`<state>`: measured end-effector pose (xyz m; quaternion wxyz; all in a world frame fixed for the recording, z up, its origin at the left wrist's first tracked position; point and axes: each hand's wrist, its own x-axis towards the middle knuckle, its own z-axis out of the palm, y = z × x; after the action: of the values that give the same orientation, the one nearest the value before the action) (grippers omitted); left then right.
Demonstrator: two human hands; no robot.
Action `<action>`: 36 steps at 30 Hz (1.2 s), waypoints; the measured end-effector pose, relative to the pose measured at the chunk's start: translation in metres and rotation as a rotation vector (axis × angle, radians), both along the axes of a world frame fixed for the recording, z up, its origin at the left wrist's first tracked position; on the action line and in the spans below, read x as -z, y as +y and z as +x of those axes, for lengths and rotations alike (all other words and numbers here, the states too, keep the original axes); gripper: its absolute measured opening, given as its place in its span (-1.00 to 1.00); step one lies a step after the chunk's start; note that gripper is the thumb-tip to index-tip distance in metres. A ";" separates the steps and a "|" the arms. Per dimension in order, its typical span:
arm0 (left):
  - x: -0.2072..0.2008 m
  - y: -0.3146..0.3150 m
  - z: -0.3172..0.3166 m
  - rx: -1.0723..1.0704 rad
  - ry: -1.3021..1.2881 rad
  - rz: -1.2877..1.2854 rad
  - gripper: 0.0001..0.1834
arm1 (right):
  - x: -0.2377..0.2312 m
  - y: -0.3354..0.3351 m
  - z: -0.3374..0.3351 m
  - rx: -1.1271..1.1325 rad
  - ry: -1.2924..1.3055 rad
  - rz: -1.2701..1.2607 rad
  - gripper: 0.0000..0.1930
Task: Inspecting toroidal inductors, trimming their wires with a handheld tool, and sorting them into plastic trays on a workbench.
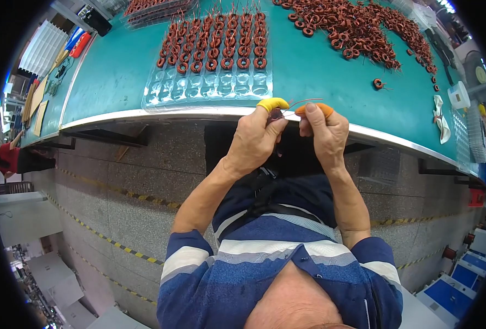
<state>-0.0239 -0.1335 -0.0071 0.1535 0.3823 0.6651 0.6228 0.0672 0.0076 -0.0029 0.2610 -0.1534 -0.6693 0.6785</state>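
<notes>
My left hand (255, 135), with a yellow finger cot on one finger, is closed around a wire-wound ring coil (276, 114). Only a dark bit of that coil shows between the fingers. A thin reddish wire lead (309, 100) rises from it toward the right. My right hand (329, 130), wearing an orange finger cot, pinches at a lead of the same coil. Both hands are just above the bench's front edge. Ahead of them lies a clear plastic blister tray (210, 86), its far rows filled with copper-coloured ring coils (211, 64) with leads sticking up.
A large heap of loose coils (358, 33) covers the back right of the green bench (111, 71). One single coil (378, 84) lies apart from it. On the right are a white cloth (442, 120) and a white tub (459, 96). More filled trays (158, 12) are stacked at the back.
</notes>
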 end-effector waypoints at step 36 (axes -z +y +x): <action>-0.011 -0.001 -0.009 0.067 0.552 -0.043 -0.66 | 0.002 0.001 0.010 -0.180 -0.053 -0.278 -0.74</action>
<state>-0.0328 -0.1340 0.0035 -0.0048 0.5561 0.6818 0.4752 0.0773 0.0088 -0.0051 0.1577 -0.1453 -0.5869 0.7808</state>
